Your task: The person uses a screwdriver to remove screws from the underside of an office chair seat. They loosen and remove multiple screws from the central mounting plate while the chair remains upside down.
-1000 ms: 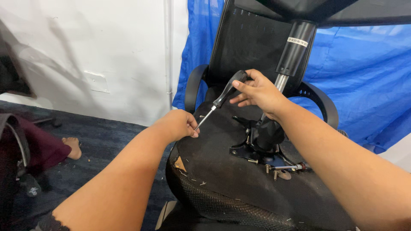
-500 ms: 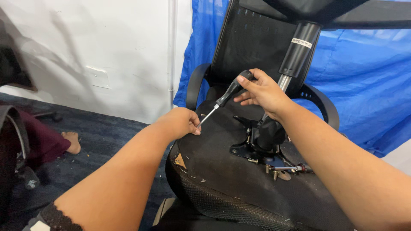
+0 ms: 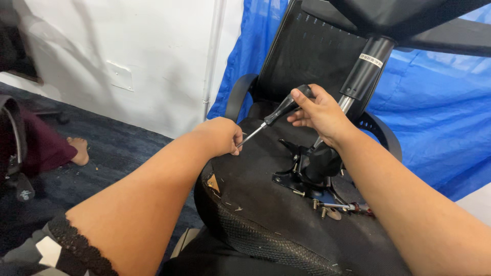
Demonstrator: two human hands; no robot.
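We see the right hand wrapped around the black handle of a screwdriver, fingers closed on it, grip tight. The shaft slants down and away from that hand toward the left hand, which is curled narrow, fingertips pinching the metal shaft near its tip. Tip itself is hidden by the fingers, so we cannot tell what it sits in. Both hands hover just over the underside of an overturned office chair seat, black fabric, stapled edge. Just below the right hand sits the black mounting plate with bolts sticking up, and the gas cylinder rises right behind the hand. Loose screws lie on the seat below the right wrist. Beyond the hands we see a blue tarp and a white wall.
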